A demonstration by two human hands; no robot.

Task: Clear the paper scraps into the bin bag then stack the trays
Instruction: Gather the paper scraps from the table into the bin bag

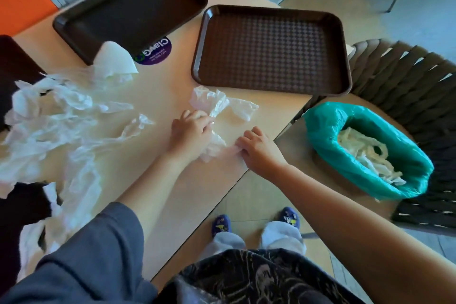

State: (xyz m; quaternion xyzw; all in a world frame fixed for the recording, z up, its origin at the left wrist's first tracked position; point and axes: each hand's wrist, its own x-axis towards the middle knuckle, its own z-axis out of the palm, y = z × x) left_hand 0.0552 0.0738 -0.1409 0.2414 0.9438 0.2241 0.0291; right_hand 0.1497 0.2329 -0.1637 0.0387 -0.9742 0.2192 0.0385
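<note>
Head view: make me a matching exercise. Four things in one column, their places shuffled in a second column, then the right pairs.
Things:
1. bin bag
2. sticker
3. left hand
4. patterned tray

Places:
A. on crumpled paper at the table's near edge
B. between the two far trays
C. on the chair
D. at the table's right end

Pairs: 1-C, 2-B, 3-A, 4-D
</note>
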